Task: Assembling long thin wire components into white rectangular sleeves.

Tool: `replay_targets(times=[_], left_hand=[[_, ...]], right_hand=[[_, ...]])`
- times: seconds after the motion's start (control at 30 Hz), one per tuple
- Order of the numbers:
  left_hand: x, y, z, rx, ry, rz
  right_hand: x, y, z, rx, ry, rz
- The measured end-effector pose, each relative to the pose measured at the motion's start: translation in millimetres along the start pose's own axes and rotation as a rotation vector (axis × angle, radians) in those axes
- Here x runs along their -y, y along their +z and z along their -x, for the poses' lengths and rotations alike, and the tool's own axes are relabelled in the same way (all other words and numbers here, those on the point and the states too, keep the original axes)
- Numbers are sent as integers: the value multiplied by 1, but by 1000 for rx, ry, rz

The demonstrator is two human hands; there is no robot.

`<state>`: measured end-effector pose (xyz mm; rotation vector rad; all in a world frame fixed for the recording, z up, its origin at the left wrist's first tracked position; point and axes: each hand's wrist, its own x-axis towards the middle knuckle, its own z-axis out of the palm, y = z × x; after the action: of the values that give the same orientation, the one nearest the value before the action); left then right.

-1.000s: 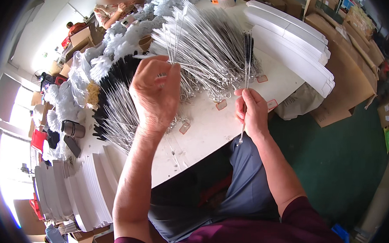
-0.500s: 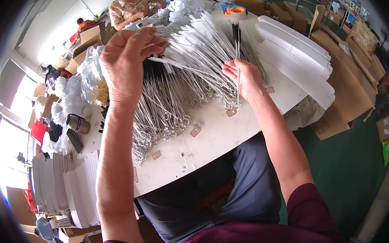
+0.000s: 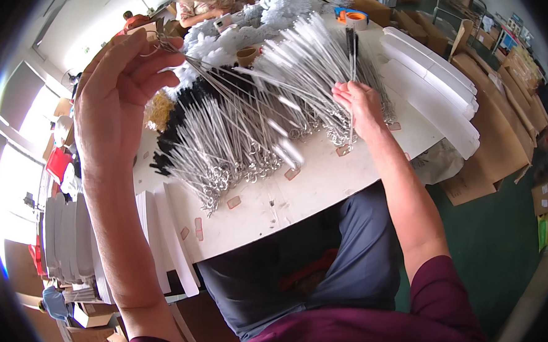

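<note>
My left hand (image 3: 116, 86) is raised over the table's left side, its fingers closed on the looped wire ends of several thin white-tipped wire brushes (image 3: 226, 90). Those brushes slant down to the right, with their white bristle tips over the pile. At the right end of the pile, my right hand (image 3: 362, 107) pinches the stems of a few black-bristled wire brushes (image 3: 352, 46), held upright with tips up. Between my hands lies a broad pile of wire brushes (image 3: 223, 139), their ring ends toward me. Black bristles show at its left, white ones at its right.
White folded card sheets (image 3: 430, 70) lie along the table's right edge, and more stacked card (image 3: 67, 237) stands at left. An orange tape roll (image 3: 356, 19) sits behind the pile. Beyond are fluffy white bundles (image 3: 284, 9) and a seated person (image 3: 212, 4). Cardboard boxes (image 3: 482, 123) stand at right.
My left hand has moved left and drawn the brushes' ringed ends along with it. My right hand keeps its pinch on the black brushes. The whole view has shifted slightly.
</note>
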<state>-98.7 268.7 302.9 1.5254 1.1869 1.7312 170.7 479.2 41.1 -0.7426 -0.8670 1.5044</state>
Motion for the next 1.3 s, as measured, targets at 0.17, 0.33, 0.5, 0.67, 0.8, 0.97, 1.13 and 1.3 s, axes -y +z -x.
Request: replay_targets(times=[0.17,0.33,0.5,0.67,0.8,0.97,1.13,1.3], left_hand=[[-13,-10,36,154,-153,111],[4,6,56,213,-310,291],[24,5,80,128,-384,123],[45,-8,104,101,-366,-183],[63,-19,121,85,-416,-249],[83,-32,137,23,-414,-290],[96,-40,146,-38,-429,-283],[111,-48,154,-80,-461,-253]], right_hand=[[29,27,46,336,-142,125],[45,82,125,918,211,81],[26,86,166,1001,501,-10],[8,73,192,961,567,17],[-5,65,209,883,589,94],[-13,51,224,847,608,171],[-23,41,236,819,626,273],[-30,39,242,823,595,320]])
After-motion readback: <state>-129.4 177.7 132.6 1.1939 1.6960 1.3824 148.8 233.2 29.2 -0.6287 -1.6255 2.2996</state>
